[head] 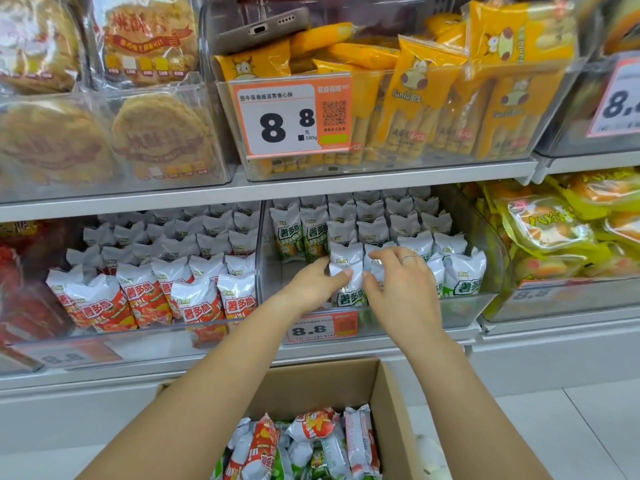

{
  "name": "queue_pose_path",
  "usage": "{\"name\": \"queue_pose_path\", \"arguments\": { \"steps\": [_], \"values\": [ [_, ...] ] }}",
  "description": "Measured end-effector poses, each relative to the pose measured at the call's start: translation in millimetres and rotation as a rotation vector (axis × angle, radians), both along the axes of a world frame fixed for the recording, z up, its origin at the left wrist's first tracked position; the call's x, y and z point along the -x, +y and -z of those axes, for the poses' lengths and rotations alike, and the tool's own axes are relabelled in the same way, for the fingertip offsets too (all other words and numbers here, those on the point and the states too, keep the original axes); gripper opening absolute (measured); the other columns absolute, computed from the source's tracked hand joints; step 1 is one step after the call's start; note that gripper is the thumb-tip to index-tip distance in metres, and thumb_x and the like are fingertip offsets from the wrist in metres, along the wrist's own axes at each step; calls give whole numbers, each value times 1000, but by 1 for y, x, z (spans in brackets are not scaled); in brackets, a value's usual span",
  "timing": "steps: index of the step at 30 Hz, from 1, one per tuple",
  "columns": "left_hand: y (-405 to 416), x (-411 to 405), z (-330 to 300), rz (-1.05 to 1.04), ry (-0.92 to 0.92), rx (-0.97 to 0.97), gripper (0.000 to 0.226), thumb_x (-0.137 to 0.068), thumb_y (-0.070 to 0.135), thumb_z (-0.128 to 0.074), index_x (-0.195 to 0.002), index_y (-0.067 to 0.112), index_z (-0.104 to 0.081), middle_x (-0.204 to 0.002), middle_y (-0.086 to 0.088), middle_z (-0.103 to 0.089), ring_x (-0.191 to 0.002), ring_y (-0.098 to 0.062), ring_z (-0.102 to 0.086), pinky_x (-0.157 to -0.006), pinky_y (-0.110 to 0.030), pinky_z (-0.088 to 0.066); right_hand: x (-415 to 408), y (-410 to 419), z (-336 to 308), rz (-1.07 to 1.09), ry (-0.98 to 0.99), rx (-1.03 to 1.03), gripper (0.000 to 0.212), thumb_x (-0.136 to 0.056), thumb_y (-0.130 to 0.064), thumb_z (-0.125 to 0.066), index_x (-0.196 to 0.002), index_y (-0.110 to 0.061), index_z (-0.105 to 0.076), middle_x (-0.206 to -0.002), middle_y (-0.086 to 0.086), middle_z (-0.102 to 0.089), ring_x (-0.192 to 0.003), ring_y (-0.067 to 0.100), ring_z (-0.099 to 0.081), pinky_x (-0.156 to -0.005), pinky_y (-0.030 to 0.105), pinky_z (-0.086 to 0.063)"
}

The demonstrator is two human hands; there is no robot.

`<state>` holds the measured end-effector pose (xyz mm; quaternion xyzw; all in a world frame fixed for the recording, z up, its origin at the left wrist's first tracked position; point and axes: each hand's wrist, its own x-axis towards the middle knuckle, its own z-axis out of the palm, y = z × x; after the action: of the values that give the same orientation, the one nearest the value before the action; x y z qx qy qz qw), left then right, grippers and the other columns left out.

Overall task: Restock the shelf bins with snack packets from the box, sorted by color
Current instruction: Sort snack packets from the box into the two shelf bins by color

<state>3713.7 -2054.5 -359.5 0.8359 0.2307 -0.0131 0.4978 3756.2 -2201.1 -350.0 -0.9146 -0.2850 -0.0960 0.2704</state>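
Note:
Both hands reach into the clear bin of green snack packets [485, 303] on the lower shelf. My left hand [317, 282] pinches the top of a green packet [348, 292] standing in the front row. My right hand [398, 275], wearing a ring, touches the neighbouring packets with curled fingers; whether it grips one is unclear. To the left, the bin of red packets [152, 299] stands full. Below, the cardboard box [391, 403] holds mixed red and green packets [304, 441].
Yellow egg-roll packs [426, 98] fill the upper bin behind an orange price tag [294, 119]. A phone [256, 29] lies in that bin. Round biscuits [104, 133] sit upper left, yellow-green packs [554, 230] at right. A gap shows at the green bin's front left.

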Motion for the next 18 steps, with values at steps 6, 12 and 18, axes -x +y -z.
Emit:
{"name": "queue_pose_path", "arguments": {
  "steps": [6, 12, 18],
  "values": [
    [-8, -3, 4, -32, 52, -325, 51, -93, 61, -41, -124, 22, -53, -109, -3, -64, -102, -25, -57, -73, -31, -42, 2, 2, 2, -26, 2, 12, 32, -87, -22, -62, -116, -11, -65, -117, 12, -60, -116, 31, -52, -103, 45, -38],
    [-12, 17, -7, -145, 7, -421, 62, -86, 67, -41, -132, 27, -52, -109, 3, -66, -102, -20, -59, -77, -30, -47, 13, 4, -2, -17, -108, -41, 30, -85, -20, -67, -114, -12, -67, -123, 12, -61, -130, 34, -45, -113, 50, -23],
    [-22, 94, -21, -141, -452, -507, 23, -97, 28, -50, -110, 24, -67, -103, 15, -65, -85, 1, -58, -75, -21, -49, 42, -7, -5, -114, -260, -137, 22, -83, -23, -54, -97, -17, -70, -101, 1, -67, -103, 25, -59, -104, 45, -37]
  ]
}}
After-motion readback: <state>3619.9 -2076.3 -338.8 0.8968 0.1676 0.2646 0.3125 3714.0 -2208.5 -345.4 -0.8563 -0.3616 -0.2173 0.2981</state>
